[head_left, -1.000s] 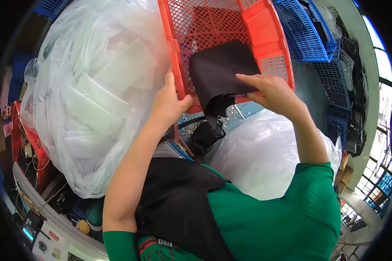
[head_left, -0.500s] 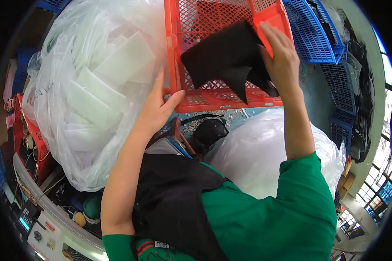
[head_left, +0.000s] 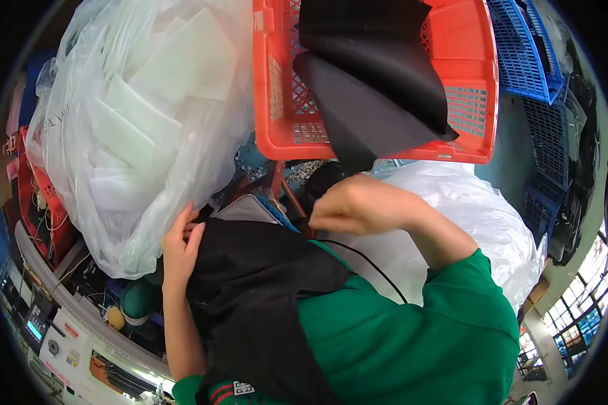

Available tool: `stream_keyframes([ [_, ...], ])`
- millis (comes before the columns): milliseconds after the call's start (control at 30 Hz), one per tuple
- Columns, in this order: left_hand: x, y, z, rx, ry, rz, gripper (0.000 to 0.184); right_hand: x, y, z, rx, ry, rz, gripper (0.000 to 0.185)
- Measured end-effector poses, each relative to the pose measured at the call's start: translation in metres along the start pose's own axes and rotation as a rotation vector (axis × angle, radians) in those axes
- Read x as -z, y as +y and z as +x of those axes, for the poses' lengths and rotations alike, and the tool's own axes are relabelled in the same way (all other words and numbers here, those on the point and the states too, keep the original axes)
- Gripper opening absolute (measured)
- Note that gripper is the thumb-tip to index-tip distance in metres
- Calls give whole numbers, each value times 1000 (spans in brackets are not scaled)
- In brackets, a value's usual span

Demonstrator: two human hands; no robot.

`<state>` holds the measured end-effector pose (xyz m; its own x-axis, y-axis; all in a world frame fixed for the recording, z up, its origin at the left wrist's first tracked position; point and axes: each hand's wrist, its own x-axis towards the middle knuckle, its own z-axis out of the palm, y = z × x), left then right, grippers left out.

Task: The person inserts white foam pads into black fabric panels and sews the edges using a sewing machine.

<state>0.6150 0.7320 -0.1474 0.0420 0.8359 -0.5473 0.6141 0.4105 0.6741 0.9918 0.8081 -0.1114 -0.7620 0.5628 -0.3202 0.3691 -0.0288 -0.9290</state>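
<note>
The right hand (head_left: 365,206) has its fingers curled inward, palm side turned down and away; it is slightly blurred, and whether it grasps anything cannot be told. It is in front of the torso, over the near end of a dark pouch-like item (head_left: 327,177). The left hand (head_left: 180,250) is released, its thumb and fingers parted and loosely bent, beside the left edge of the black apron (head_left: 250,270); whether it touches the cloth cannot be told.

The black sheet material (head_left: 378,81) lies outside both hands' grip, in the red basket (head_left: 378,154) on the far side of the right hand. It is folded over in a broad, curling layer, and a pointed end drapes over the basket's near rim, hanging down close to the right hand's knuckles. From the left hand the material is well apart, toward the far right.

A thin black cord (head_left: 368,260) curves from just below the right hand across the green shirt (head_left: 412,331). To the right, a white plastic bag (head_left: 452,223) bulges behind the right forearm. Left of the basket stands a large translucent bag (head_left: 142,135) with pale flat pieces (head_left: 138,111) inside, its near side close to the left fingertips. Blue crates (head_left: 527,54) stand at the far right; a white machine (head_left: 74,351) with a lit display is at the near left.
</note>
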Motion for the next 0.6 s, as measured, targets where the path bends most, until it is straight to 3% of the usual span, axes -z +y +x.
stream_keyframes([
  [33,1,-5,-4,19,36,-25,46,-11,23,7,-182,-110,7,23],
  [100,1,-11,-11,56,109,-72,45,-65,137,19,-222,-195,-255,21],
  [233,-18,-7,-21,36,193,42,43,-233,333,0,-660,-111,-242,23],
  [300,-19,-8,-20,10,195,112,43,-272,352,-1,-741,-40,-172,26],
  [367,-20,-10,-22,-44,189,242,41,-292,332,6,-823,-15,-136,44],
  [400,-20,-12,-21,-38,197,245,41,-296,324,15,-814,-20,-137,44],
  [467,-19,-13,-20,-16,197,237,41,-305,305,33,-709,-167,-155,61],
  [500,-18,-13,-18,-7,197,232,41,-315,308,41,-701,-170,-155,61],
  [600,-19,-9,-16,1,201,270,42,-333,319,60,-519,-518,-266,67],
])
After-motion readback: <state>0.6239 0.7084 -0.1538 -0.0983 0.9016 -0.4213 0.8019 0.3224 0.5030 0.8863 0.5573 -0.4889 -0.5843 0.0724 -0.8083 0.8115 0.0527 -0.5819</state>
